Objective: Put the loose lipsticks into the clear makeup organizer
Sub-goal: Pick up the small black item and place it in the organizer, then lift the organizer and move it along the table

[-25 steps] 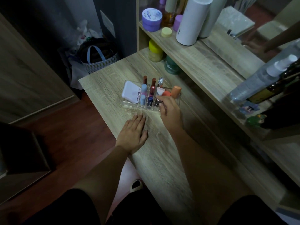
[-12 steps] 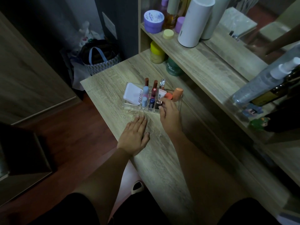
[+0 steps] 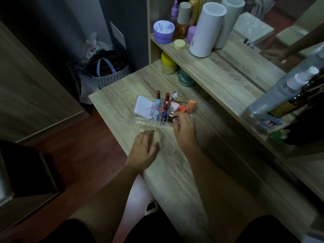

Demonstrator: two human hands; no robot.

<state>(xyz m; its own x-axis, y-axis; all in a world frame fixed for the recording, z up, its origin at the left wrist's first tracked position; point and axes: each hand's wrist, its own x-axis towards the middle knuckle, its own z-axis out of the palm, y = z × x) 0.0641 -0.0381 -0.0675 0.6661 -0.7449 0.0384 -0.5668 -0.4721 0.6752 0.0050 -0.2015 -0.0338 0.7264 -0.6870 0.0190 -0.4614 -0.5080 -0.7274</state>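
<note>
The clear makeup organizer (image 3: pixel 140 120) stands on the wooden desk (image 3: pixel 168 172). Several lipsticks and balm tubes stand upright in its small slots, among them a dark red lipstick (image 3: pixel 166 101) and a blue tube (image 3: pixel 164 116). A white compact (image 3: pixel 143 106) leans in its left part, and an orange tube (image 3: pixel 190 106) in its right part. My right hand (image 3: pixel 183 128) is at the organizer's front right corner, fingertips pinched on a small dark lipstick (image 3: pixel 171 115) over a front slot. My left hand (image 3: pixel 144 149) lies flat on the desk in front of the organizer, holding nothing.
A shelf (image 3: pixel 219 71) behind the desk carries a tall white cylinder (image 3: pixel 206 28), a purple jar (image 3: pixel 164 31), bottles and a spray bottle (image 3: pixel 280 92). A yellow-lidded jar (image 3: pixel 168 64) and a green jar (image 3: pixel 186 79) sit under it. A bag (image 3: pixel 108 71) is on the floor at left.
My right hand has stayed at the organizer's front right slots, its fingers shifting slightly on the small lipstick. My left hand has drawn a little nearer along the desk.
</note>
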